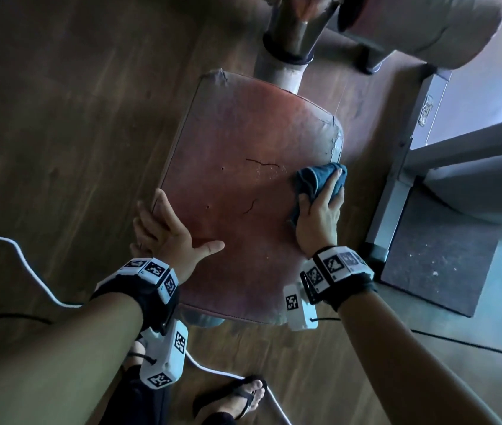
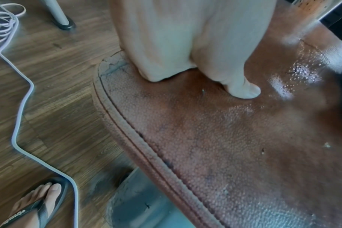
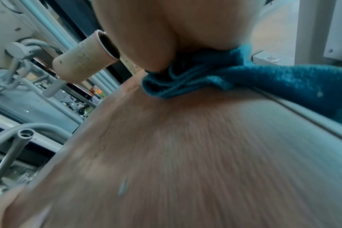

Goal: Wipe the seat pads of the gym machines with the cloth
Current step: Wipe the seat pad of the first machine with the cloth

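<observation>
A person stands over a worn reddish-brown seat pad (image 1: 243,185) of a gym machine, seen from above by a head camera, with both forearms reaching down onto it. The right hand (image 1: 320,210) lies on a bunched blue cloth (image 1: 314,182) at the pad's right edge, fingers spread over the top of the cloth and the thumb tucked along its near side, pressing it down against the upholstery; part of the cloth hangs over the pad's side. In the right wrist view the cloth (image 3: 244,77) shows crumpled under the palm, with the picture streaked by motion blur. The left hand (image 1: 166,231) rests flat on the pad's near left corner, fingers apart and straight (they reach over the left edge) and the thumb stretched out across the surface, holding nothing. In the left wrist view small droplets (image 2: 295,77) glisten on the pad's pebbled surface just beyond the thumb (image 2: 242,89). The upholstery has thin cracks and frayed piping at the corners. A grey machine post (image 1: 283,56) rises behind the pad, a white cable (image 1: 29,265) snakes across the wood-look floor (image 1: 59,118), and a foot in a dark flip-flop (image 1: 237,400) stands nearby.
</observation>
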